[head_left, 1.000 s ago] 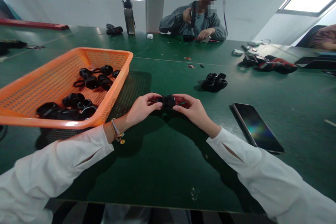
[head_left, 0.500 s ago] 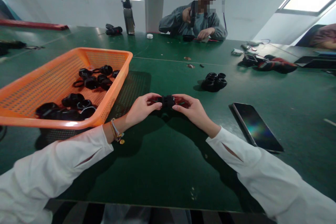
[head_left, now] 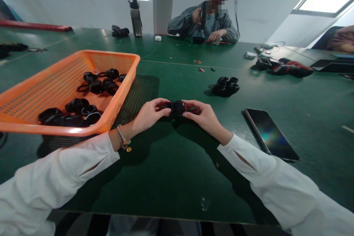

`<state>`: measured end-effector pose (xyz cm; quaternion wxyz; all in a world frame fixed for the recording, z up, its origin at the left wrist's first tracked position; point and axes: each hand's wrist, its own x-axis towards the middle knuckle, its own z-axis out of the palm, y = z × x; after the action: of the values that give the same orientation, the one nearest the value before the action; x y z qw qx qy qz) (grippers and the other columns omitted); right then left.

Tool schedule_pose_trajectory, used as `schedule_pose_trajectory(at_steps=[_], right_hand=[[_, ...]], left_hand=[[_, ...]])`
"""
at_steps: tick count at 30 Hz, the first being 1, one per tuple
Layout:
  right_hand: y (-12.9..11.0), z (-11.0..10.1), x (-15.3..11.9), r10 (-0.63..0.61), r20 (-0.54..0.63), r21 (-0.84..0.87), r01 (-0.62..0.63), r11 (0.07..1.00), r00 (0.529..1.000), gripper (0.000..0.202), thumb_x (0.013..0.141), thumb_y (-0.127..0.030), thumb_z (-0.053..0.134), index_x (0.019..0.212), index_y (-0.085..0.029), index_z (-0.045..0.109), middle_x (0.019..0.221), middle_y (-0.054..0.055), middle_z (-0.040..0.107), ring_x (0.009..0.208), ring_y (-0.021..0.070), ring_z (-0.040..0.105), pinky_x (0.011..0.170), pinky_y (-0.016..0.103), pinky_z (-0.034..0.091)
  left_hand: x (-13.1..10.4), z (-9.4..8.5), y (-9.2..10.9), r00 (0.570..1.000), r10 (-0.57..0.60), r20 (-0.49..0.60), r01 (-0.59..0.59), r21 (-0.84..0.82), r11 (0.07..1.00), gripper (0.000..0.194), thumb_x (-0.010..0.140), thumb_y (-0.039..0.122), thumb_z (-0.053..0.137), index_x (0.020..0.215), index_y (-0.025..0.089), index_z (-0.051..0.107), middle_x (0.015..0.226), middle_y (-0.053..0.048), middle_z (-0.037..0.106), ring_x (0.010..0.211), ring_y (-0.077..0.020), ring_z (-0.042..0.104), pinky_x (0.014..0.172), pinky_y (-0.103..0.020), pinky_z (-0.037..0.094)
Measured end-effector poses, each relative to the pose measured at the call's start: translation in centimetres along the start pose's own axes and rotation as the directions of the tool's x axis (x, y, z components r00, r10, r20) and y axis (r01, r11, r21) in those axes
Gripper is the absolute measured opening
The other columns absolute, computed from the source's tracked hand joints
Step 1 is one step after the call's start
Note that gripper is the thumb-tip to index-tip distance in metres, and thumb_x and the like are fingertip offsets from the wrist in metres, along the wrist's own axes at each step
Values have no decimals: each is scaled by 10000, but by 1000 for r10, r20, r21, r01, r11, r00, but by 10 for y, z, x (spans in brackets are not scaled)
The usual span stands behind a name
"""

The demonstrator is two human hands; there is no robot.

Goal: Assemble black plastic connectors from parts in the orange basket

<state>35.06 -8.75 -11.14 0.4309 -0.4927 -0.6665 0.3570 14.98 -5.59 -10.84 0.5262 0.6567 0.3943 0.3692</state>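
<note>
Between my two hands, just above the green table [head_left: 171, 177], is a small black cylindrical part [head_left: 177, 107] with ridges round it. My left hand [head_left: 151, 113] pinches its left end between thumb and fingers. Its right end is gripped the same way by my right hand [head_left: 201, 115]. The fingertips hide both ends of the part, so its exact kind does not show. To the left, black round parts [head_left: 96, 86] with loops lie in an orange basket [head_left: 121, 105]. A cluster of similar black parts [head_left: 225, 86] stands on the table beyond my right hand.
A phone [head_left: 271, 132] lies right of my right hand. Across the table a person [head_left: 204, 22] holds a dark tool. A bottle [head_left: 135, 18], a white cap [head_left: 158, 38] and black-and-red items [head_left: 287, 67] are farther back.
Hardly anything differs. Both hands keep their grip on the black part, with my right fingers shifted very slightly to the right.
</note>
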Motion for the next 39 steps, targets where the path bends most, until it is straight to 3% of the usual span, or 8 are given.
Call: schedule_pose_trajectory(at_steps=[39], right_hand=[[-3,2,0,18,2,15,-18,1000,1000,334,686,-268,659,1010,-189,634,918,50,686,837,186,628,764,350,485]], left_hand=[[0,-1,-2,1000,-4,5,4,-23,1000,268,712,191,636,965,116,591,958,-64,650,737,-133,637,785,-338,534]])
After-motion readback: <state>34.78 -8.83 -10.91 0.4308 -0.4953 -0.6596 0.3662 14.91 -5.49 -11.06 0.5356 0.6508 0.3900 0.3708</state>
